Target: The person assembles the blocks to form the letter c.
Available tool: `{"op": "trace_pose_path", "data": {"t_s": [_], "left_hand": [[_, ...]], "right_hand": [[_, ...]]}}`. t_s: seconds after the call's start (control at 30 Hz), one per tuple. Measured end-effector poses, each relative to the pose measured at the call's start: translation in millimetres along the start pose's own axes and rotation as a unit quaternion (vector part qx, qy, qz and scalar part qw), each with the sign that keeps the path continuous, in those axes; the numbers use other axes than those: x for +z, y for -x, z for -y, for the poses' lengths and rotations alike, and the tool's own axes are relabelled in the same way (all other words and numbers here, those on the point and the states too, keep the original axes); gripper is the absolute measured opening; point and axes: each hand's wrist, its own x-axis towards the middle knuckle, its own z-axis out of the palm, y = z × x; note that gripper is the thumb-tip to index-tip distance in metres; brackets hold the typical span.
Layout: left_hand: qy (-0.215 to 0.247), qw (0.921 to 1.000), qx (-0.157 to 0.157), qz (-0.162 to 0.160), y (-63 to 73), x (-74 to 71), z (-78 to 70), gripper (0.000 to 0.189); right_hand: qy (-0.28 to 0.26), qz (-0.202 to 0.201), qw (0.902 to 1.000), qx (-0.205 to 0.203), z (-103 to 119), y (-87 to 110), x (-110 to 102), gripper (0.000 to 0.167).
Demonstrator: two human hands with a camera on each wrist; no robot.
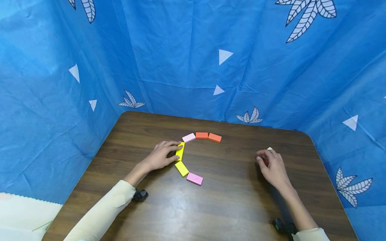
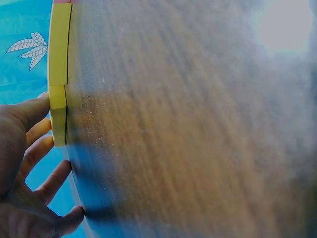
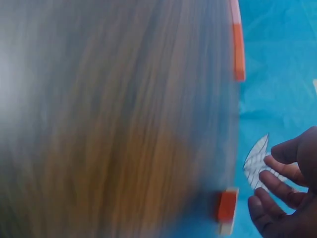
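Observation:
Several small coloured blocks lie end to end in a curve on the table. My left hand pinches the upper yellow block, thumb towards its near end and fingertips towards its far end. Below it, the lower yellow block joins a pink block. On the right, my right hand hovers with loosely bent fingers, holding nothing. Under that hand is a red block, apart from the fingers in the right wrist view. A pale block shows just behind the hand, partly hidden.
A light pink block, a red-orange block and an orange block form the far end of the curve. The brown wooden table has rounded far corners. Blue curtain hangs behind and beside it.

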Motion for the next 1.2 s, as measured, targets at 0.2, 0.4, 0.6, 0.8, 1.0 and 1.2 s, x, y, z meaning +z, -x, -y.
{"op": "trace_pose_path", "data": {"t_s": [0.2, 0.4, 0.6, 0.8, 1.0, 1.2], "left_hand": [[-0.002, 1.0, 0.005, 0.001, -0.9, -0.1, 0.0, 0.055], [0.0, 1.0, 0.0, 0.001, -1.2, -0.9, -0.2, 0.054], [0.003, 1.0, -0.004, 0.001, -2.3, -2.4, -0.5, 0.054], [0.001, 1.0, -0.002, 0.002, -2.5, -2.9, -0.4, 0.054], [0.0, 1.0, -0.005, 0.003, -2.4, -3.5, -1.2, 0.056], [0.003, 1.0, -0.006, 0.006, -2.4, -3.5, -1.2, 0.056]], "right_hand": [[-0.042, -0.003, 0.999, 0.014, -22.2, -5.2, -3.6, 0.023], [-0.06, 0.001, 0.9981, 0.009, -34.6, -13.7, -8.0, 0.028], [-0.037, 0.053, 0.9974, 0.033, -49.9, -23.9, -17.8, 0.042], [-0.026, 0.086, 0.9928, 0.08, -61.1, -27.8, -27.1, 0.042], [-0.022, 0.084, 0.9918, 0.094, -66.1, -31.5, -27.5, 0.04], [-0.007, 0.077, 0.991, 0.109, -66.9, -30.7, -25.3, 0.038]]}}
